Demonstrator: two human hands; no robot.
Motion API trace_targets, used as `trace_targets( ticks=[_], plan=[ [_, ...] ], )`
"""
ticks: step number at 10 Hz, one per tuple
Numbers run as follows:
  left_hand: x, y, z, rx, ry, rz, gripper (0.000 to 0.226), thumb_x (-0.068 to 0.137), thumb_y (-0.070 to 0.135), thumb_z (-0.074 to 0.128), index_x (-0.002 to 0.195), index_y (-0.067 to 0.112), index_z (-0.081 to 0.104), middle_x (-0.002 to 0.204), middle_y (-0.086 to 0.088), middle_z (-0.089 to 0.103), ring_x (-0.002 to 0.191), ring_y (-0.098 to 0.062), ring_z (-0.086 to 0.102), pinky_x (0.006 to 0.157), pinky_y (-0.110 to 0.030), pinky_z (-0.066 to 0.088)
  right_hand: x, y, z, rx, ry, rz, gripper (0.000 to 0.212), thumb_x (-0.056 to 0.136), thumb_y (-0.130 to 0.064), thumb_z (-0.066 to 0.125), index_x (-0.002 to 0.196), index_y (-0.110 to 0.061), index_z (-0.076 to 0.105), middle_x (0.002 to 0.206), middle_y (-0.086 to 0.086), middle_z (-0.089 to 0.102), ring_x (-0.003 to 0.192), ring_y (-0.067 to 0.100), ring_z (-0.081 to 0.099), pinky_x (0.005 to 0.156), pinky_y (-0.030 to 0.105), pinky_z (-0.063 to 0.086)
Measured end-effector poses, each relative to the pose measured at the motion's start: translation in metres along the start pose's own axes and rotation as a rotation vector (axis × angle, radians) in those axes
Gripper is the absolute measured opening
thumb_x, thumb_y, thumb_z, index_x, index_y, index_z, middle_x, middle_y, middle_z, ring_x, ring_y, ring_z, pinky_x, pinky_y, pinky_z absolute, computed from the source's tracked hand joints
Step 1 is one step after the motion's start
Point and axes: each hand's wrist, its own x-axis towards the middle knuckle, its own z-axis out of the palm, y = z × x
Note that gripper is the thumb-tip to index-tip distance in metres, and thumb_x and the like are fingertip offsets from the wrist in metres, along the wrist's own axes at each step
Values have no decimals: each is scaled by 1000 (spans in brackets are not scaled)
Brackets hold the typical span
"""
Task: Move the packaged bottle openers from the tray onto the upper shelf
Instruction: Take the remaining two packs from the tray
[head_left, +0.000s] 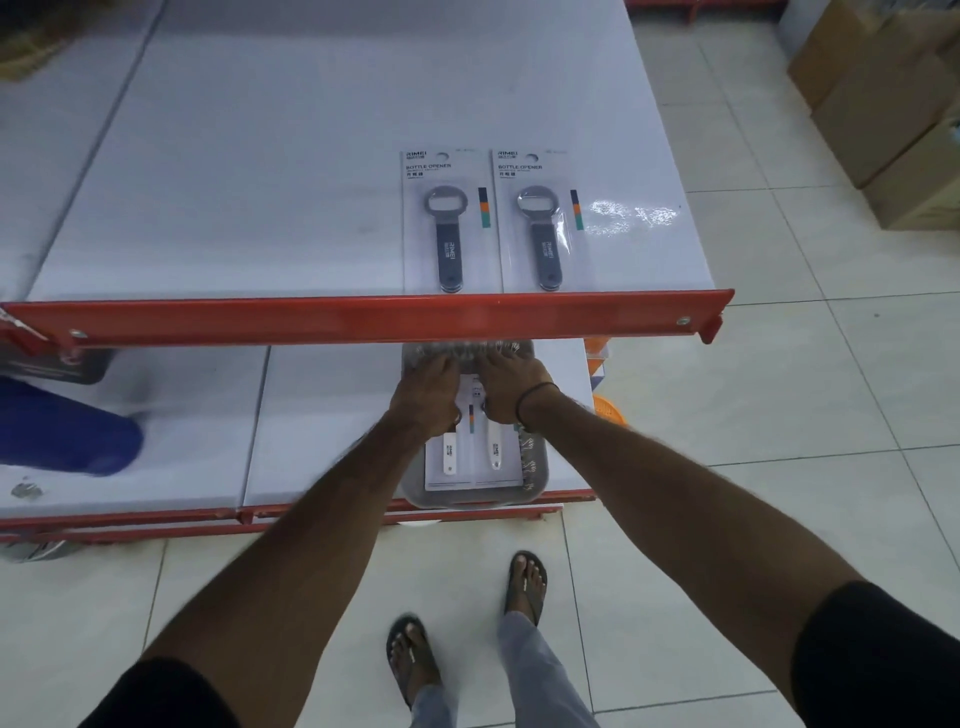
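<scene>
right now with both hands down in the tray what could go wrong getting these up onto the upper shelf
1. The red shelf lip juts directly above both hands; packs lifted straight up may catch it.
2. The white-handled opener packs overlap in the grey tray, so extras could drag out.
3. Two grey-handled packs already lie near the lip and could get nudged.

Below me the floor (727, 519) is pale tile. My 2 sandals (410, 660) stand on it, the other (525, 584) a step ahead. Cardboard boxes (883, 114) are stacked at the far right. A blue object (67, 431) (blurred) lies on the lower shelf's left, and something orange (610, 410) pokes out beside that shelf's right end.
</scene>
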Motion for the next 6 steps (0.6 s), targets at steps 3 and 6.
trace_targets(
  ticks=[3, 6],
  plan=[
    [7, 0, -9, 133, -56, -14, 43, 98, 23, 53, 137, 8, 45, 144, -12, 51, 136, -32, 42, 121, -43, 27, 7, -9, 1, 4, -92, 33, 72, 87, -38, 61, 150, -15, 36, 158, 11, 33, 145, 32, 31, 117, 45, 32],
    [2, 1, -28, 17, 123, 45, 43, 91, 10, 56, 133, 4, 53, 140, -18, 53, 130, -36, 46, 112, -44, 36, -12, -6, -24, 194, 191, -18, 43, 75, -21, 69, 117, -12, 70, 128, 8, 66, 124, 35, 55, 110, 45, 39]
  ],
)
